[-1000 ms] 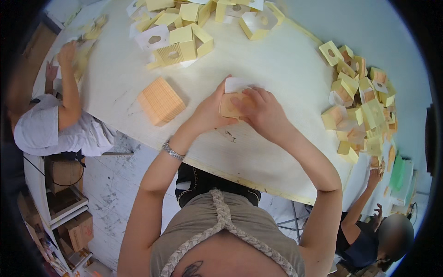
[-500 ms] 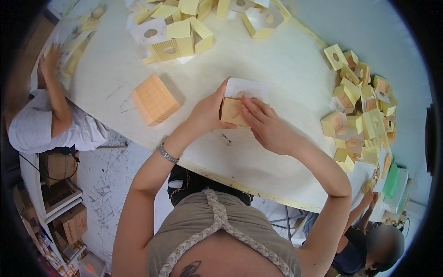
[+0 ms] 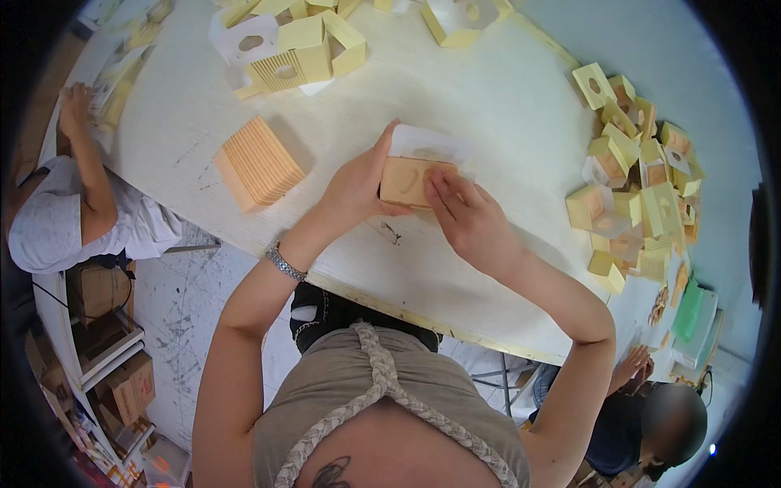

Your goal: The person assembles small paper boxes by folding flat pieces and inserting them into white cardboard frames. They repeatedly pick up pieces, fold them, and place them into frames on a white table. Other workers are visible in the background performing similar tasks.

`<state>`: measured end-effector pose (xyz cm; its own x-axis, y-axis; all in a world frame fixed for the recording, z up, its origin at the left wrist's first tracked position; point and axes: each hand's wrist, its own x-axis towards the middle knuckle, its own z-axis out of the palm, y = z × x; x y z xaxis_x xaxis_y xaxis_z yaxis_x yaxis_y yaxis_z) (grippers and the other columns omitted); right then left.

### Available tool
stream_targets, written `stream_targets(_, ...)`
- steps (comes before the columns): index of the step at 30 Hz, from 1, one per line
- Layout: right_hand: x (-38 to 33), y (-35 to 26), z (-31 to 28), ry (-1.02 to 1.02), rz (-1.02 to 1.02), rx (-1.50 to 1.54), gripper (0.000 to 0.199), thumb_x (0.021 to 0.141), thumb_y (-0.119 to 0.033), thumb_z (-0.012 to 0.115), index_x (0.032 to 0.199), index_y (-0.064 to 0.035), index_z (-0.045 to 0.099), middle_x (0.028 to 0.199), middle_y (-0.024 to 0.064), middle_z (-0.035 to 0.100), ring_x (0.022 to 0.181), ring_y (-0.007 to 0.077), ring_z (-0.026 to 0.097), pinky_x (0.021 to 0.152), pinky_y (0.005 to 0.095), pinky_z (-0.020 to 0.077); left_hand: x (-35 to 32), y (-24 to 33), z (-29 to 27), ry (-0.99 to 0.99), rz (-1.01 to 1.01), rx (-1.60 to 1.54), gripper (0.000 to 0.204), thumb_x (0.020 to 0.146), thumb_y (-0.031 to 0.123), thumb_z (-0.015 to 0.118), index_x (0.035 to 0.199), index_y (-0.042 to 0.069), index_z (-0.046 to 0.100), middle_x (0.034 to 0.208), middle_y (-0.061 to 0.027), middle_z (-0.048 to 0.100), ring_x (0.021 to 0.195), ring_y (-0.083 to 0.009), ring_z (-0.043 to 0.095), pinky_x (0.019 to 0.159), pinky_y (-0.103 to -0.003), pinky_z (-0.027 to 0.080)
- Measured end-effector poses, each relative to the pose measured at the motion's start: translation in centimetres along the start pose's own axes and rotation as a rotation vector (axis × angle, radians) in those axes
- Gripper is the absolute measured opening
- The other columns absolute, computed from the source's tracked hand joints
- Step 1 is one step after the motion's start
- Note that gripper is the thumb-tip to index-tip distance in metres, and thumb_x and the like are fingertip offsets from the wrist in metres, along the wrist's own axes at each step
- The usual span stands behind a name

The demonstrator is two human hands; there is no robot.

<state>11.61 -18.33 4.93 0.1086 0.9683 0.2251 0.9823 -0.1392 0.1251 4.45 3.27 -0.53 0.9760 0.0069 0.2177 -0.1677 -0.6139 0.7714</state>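
Note:
My left hand (image 3: 356, 189) is wrapped round the left side of a small carton (image 3: 429, 143), whose white-lined lid stands up at the far side. A flat tan insert (image 3: 400, 180) with a rounded cut-out fills its top. At the insert's right end, the bunched fingers of my right hand (image 3: 482, 226) touch it; whether something is pinched between their tips is hidden. Left of my hands, a neat stack of tan inserts (image 3: 259, 166) sits on the white table (image 3: 480, 305).
Pale yellow cartons with oval windows lie in a far pile (image 3: 305, 50) and a right-hand heap (image 3: 639, 187). One co-worker's arm (image 3: 91, 167) reaches over the table at left; another's hands (image 3: 633, 370) are at lower right. A green item (image 3: 688, 313) lies beyond them.
My right hand's fingers have drawn together and moved to the insert's right end, uncovering its cut-out. The carton and both hands sit slightly farther up and left in view.

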Motion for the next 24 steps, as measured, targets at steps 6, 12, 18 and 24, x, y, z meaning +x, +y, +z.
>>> stream_targets(6, -0.1, -1.3, 1.7, 0.173, 0.136, 0.174, 0.043, 0.068, -0.003, 0.065, 0.110, 0.0075, 0.065, 0.126, 0.0211, 0.059, 0.115, 0.0345, 0.056, 0.084, 0.0371, 0.0554, 0.4, 0.3, 0.1, -0.006, -0.120, -0.030, 0.128, 0.056, 0.021, 0.092, 0.152, 0.002, 0.009, 0.114, -0.0213, 0.060, 0.103, -0.0370, 0.061, 0.085, -0.040, 0.051)
stream_targets(12, -0.6, -0.8, 2.8, 0.381, 0.378, 0.212, 0.044, 0.063, 0.001, 0.073, 0.107, -0.0043, 0.070, 0.120, 0.0161, 0.065, 0.108, 0.0310, 0.061, 0.083, 0.0371, 0.0558, 0.0, 0.6, -0.2, -0.026, -0.111, -0.079, 0.127, 0.059, 0.022, 0.091, 0.152, 0.001, 0.008, 0.125, -0.0235, 0.056, 0.112, -0.0369, 0.058, 0.091, -0.040, 0.049)
stream_targets(18, -0.4, -1.4, 2.7, 0.401, 0.416, 0.119, 0.033, 0.065, -0.002, 0.078, 0.098, -0.0082, 0.073, 0.105, 0.0117, 0.072, 0.104, 0.0262, 0.062, 0.083, 0.0367, 0.0484, 0.3, 0.5, -0.4, -0.018, -0.089, -0.006, 0.129, 0.059, 0.025, 0.091, 0.152, 0.000, 0.005, 0.127, -0.0252, 0.054, 0.114, -0.0389, 0.057, 0.093, -0.039, 0.049)
stream_targets(24, -0.4, -2.0, 2.6, 0.409, 0.600, 0.318, 0.022, 0.073, -0.010, 0.079, 0.094, -0.0107, 0.074, 0.101, 0.0055, 0.074, 0.102, 0.0181, 0.060, 0.097, 0.0405, 0.0290, -0.1, 0.1, 0.0, 0.020, -0.039, 0.009, 0.130, 0.060, 0.026, 0.091, 0.152, -0.001, 0.002, 0.125, -0.0263, 0.055, 0.112, -0.0396, 0.058, 0.092, -0.039, 0.049)
